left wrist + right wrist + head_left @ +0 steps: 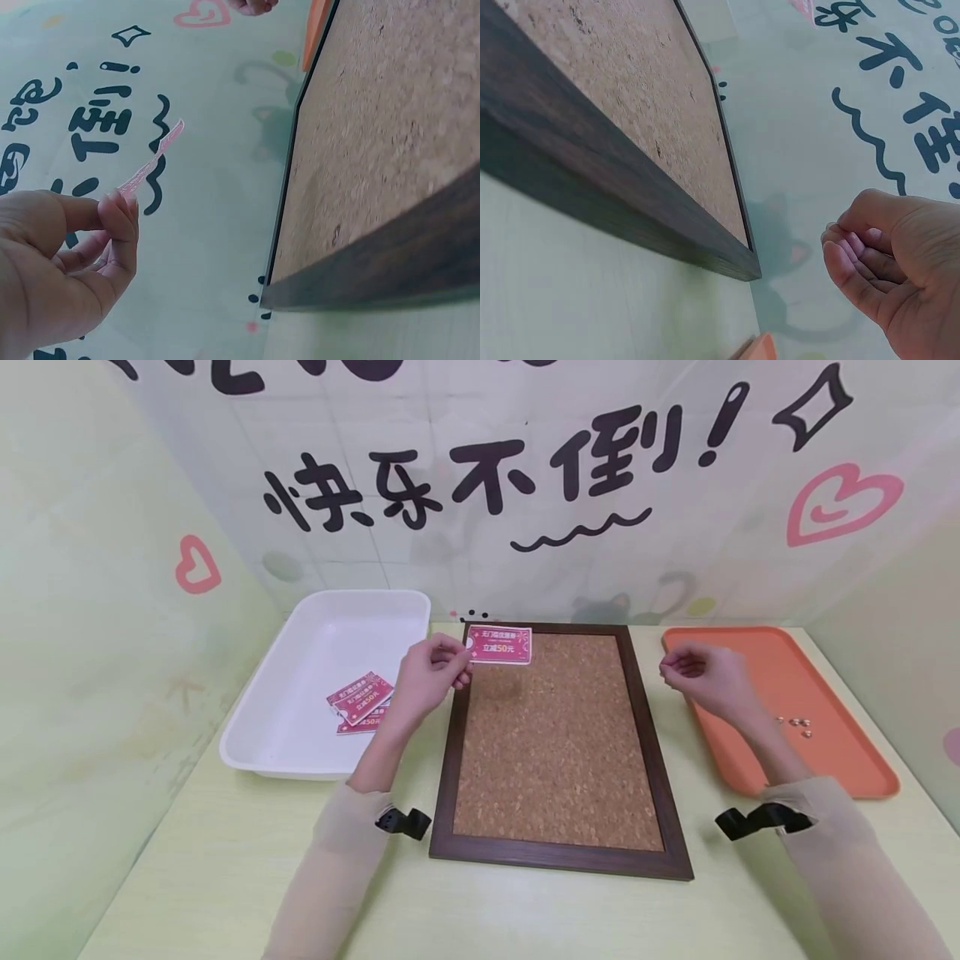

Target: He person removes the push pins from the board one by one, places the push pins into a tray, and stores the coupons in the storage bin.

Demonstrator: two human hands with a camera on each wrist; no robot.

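Observation:
In the head view my left hand (435, 668) pinches a pink coupon (501, 645) by its left end, between thumb and fingers. The coupon is raised over the top left part of a cork board (555, 743) with a dark wooden frame. From the left wrist, the same coupon (154, 163) appears nearly edge-on and slightly bent. My right hand (708, 675) is held up between the board and an orange tray (813, 693). Its fingers (851, 262) are curled with thumb and fingertips together, and nothing shows between them.
A white plastic bin (300, 652) stands left of the board, with several pink coupons (362, 702) overlapping inside. Several small shiny pieces (801, 723) lie on the orange tray. Behind the table rises a printed white backdrop (465, 568).

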